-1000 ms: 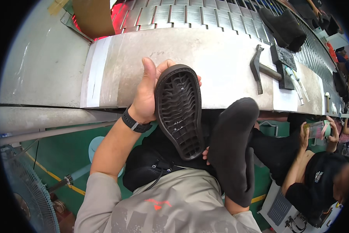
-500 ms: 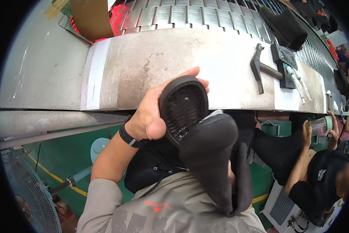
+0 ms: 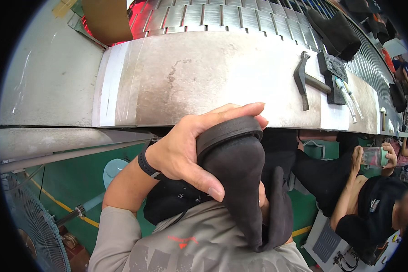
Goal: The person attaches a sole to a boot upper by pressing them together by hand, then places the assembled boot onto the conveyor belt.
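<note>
A dark suede boot [image 3: 238, 181] is held up in front of my chest, toe end towards the bench. My left hand [image 3: 181, 149] wraps round a black rubber sole [image 3: 229, 131], its fingers over the far side and its thumb on the boot's upper. The sole now lies against the boot's toe end; whether it sits flush all round is hidden. Only a little of my right hand [image 3: 262, 199] shows, between the foot part and the boot's shaft [image 3: 280, 208]. It supports the boot from behind, with most of its fingers out of sight.
On the bench [image 3: 190, 81] lie a hammer [image 3: 310, 81], a black block [image 3: 333, 77] and syringe-like tubes [image 3: 349, 99]. Behind runs a metal slat conveyor [image 3: 204, 18] with another dark boot [image 3: 335, 34]. A fan [image 3: 34, 226] stands lower left. A co-worker [image 3: 362, 195] at right holds a clear jar [image 3: 374, 156].
The sole, earlier tilted with its ribbed inside showing, has been turned over onto the boot's toe end. My left hand has moved nearer me, its thumb now on the upper.
</note>
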Action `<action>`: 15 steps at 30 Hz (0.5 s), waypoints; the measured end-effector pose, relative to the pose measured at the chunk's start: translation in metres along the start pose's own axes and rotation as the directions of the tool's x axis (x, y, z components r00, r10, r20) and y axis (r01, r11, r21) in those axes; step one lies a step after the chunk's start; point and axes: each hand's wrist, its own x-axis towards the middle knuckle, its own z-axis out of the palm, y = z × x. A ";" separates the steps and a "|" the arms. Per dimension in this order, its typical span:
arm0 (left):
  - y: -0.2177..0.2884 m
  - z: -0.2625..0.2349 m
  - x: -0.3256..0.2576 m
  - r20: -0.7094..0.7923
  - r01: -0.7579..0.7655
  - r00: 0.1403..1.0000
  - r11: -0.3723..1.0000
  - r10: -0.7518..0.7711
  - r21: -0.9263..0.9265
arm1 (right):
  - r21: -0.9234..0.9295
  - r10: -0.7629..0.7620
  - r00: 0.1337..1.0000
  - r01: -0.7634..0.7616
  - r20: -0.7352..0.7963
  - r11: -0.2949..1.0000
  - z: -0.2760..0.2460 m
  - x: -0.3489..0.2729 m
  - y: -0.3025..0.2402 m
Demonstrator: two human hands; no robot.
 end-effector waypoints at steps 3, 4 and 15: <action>-0.001 -0.001 0.001 0.022 -0.014 1.000 1.000 0.013 0.014 | 0.008 -0.011 1.000 0.011 -0.003 1.000 0.000 0.001 0.002; -0.001 -0.001 0.001 0.029 -0.025 0.999 0.999 0.024 0.028 | 0.009 -0.013 1.000 0.013 -0.003 1.000 0.000 0.001 0.003; -0.005 -0.001 0.001 0.040 -0.037 0.999 0.999 0.036 0.024 | 0.030 -0.032 0.999 0.032 -0.006 0.999 -0.001 0.004 0.003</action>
